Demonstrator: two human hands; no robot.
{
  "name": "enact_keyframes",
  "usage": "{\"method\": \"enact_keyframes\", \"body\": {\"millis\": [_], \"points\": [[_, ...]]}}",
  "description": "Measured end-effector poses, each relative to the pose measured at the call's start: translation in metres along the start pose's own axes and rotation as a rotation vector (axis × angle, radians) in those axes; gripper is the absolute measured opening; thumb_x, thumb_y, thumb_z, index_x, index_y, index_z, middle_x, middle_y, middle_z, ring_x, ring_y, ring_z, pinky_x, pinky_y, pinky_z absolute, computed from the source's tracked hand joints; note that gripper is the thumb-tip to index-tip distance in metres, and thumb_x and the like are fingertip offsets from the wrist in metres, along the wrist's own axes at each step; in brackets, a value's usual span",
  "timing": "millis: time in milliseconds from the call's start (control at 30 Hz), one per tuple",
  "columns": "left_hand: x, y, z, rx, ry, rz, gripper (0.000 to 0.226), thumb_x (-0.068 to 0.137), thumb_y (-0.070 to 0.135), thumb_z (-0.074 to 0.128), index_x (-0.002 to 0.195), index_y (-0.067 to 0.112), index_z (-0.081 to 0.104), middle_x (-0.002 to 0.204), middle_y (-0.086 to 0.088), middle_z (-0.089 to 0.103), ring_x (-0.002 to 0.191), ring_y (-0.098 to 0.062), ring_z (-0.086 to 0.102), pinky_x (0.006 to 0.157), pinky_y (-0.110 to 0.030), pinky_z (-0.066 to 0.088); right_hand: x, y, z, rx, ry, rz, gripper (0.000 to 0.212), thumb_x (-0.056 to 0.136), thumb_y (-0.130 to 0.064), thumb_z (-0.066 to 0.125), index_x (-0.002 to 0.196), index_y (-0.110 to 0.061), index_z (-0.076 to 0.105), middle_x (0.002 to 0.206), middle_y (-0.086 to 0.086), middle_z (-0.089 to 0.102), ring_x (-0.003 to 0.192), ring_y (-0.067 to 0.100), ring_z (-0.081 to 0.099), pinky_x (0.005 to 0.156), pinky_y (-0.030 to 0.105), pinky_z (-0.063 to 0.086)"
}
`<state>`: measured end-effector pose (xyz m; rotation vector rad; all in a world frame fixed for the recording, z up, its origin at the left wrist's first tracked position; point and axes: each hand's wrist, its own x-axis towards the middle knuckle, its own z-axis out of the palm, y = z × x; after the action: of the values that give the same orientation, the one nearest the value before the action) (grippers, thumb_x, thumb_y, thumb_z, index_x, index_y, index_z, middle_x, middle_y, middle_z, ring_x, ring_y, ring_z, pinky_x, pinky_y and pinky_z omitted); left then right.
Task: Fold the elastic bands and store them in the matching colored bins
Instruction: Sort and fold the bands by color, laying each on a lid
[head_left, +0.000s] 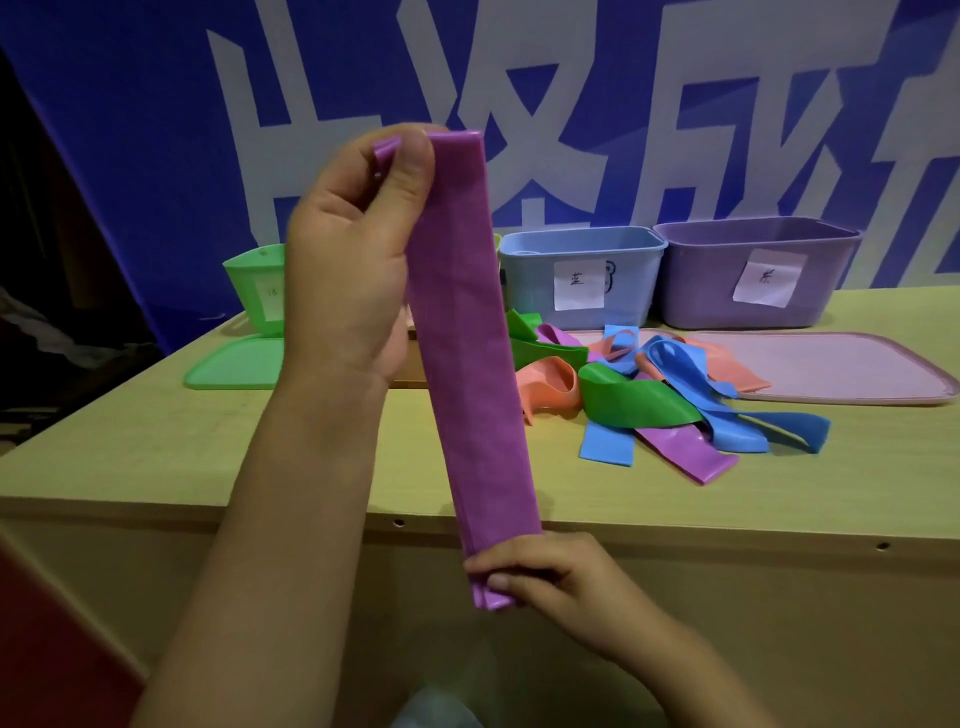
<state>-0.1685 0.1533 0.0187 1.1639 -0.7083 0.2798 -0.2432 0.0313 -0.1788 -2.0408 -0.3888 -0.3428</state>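
Item: purple elastic band (467, 332), flattened into a long strip and held taut, nearly upright, in front of the tabletop (156, 441). Left hand (353, 249) pinches the top end between thumb and curled fingers; a short tab of band pokes out above the thumb. Right hand (545, 571) pinches the bottom end, fingers curled round the doubled layers.

Destination: purple bin (753, 280), far right on the tabletop, paper label on its front. Beside it, the blue bin (576, 280); the green bin (254, 286) stands partly hidden behind the left hand.

Remaining stock: mixed heap of bands (675, 395), green, blue, orange and purple, loose on the tabletop before the bins.

Handling note, as a judgement: the strip appears ready for folding. Bring the bottom end up to meet the top, keep the edges aligned and the layers flat, and hold the pinch firmly, since stretched elastic would likely spring open if released early.
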Motion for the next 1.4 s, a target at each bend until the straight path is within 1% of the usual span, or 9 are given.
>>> {"method": "enact_keyframes", "body": {"millis": [133,267,433,633,767,900,1000,1167,1400], "points": [[-0.002,-0.002,-0.005,0.054,-0.008,-0.009,0.011,0.091,0.018,0.057,0.094,0.021,0.066,0.083,0.013,0.07,0.085,-0.005,0.066,0.073,-0.021,0.053,-0.006,0.016,0.016,0.007,0.108,0.024,0.025,0.085,-0.019,0.063,0.106,-0.032,0.066,0.094,-0.025,0.068,0.083,0.0,0.066,0.075,0.015,0.051],[-0.009,-0.009,-0.008,0.056,0.05,0.098,0.026,0.088,0.01,0.061,0.113,0.017,0.058,0.1,-0.003,0.068,0.078,-0.008,0.064,0.076,-0.026,0.054,-0.012,0.031,0.025,-0.019,0.142,0.088,0.048,0.086,0.005,0.057,0.111,-0.035,0.062,0.099,0.0,0.067,0.068,0.008,0.064,0.068,0.015,0.052],[-0.013,-0.017,-0.009,0.079,0.051,0.134,0.02,0.086,0.005,0.062,0.1,0.019,0.059,0.096,0.006,0.066,0.075,-0.004,0.062,0.076,-0.025,0.053,-0.009,0.032,0.02,0.009,0.111,0.128,0.039,0.088,0.0,0.059,0.108,-0.032,0.067,0.101,-0.011,0.068,0.076,0.006,0.067,0.073,0.016,0.052],[-0.018,-0.026,-0.011,0.122,-0.053,-0.086,0.019,0.09,0.007,0.056,0.097,0.021,0.067,0.091,0.013,0.07,0.095,-0.005,0.065,0.083,-0.024,0.054,-0.014,0.001,-0.019,-0.127,-0.235,0.25,0.028,0.089,-0.024,0.062,0.112,-0.039,0.066,0.125,-0.016,0.054,0.115,-0.006,0.05,0.103,0.02,0.039],[-0.022,-0.033,-0.009,0.09,-0.052,-0.158,0.026,0.093,0.003,0.049,0.096,0.021,0.068,0.097,0.008,0.069,0.099,-0.009,0.064,0.083,-0.024,0.054,-0.005,-0.064,-0.077,-0.318,-0.388,0.274,0.035,0.089,-0.025,0.06,0.113,-0.05,0.056,0.124,-0.021,0.055,0.112,-0.012,0.049,0.093,0.007,0.038],[-0.024,-0.041,-0.011,0.11,-0.073,-0.186,0.033,0.093,0.001,0.047,0.092,0.026,0.069,0.094,0.014,0.068,0.097,-0.006,0.063,0.079,-0.025,0.056,0.042,-0.091,-0.132,-0.687,-0.04,0.344,0.025,0.092,-0.025,0.055,0.112,-0.041,0.059,0.099,-0.012,0.064,0.081,0.001,0.057,0.069,0.015,0.042],[-0.023,-0.049,-0.015,0.111,-0.079,-0.187,0.033,0.092,-0.002,0.048,0.087,0.024,0.069,0.087,0.016,0.069,0.088,-0.003,0.065,0.075,-0.025,0.055,0.1,-0.065,-0.164,-0.863,0.223,0.391,0.027,0.096,-0.015,0.049,0.12,-0.017,0.061,0.109,0.005,0.065,0.092,0.016,0.058,0.079,0.024,0.04],[-0.019,-0.067,-0.02,0.087,-0.032,-0.249,0.035,0.091,-0.004,0.047,0.079,0.019,0.069,0.091,0.001,0.069,0.092,-0.014,0.064,0.079,-0.027,0.055,0.163,0.013,-0.183,-1.117,-0.029,0.586,0.03,0.097,-0.011,0.046,0.123,-0.012,0.061,0.131,0.011,0.056,0.117,0.03,0.052,0.097,0.036,0.04],[-0.009,-0.081,-0.022,0.066,-0.011,-0.355,0.037,0.092,-0.005,0.043,0.08,0.017,0.07,0.095,-0.006,0.068,0.089,-0.018,0.062,0.076,-0.032,0.051,0.21,0.074,-0.156,-0.885,0.088,0.701,0.044,0.089,-0.036,0.061,0.115,-0.001,0.059,0.112,0.018,0.062,0.097,0.033,0.062,0.073,0.035,0.052]]}}
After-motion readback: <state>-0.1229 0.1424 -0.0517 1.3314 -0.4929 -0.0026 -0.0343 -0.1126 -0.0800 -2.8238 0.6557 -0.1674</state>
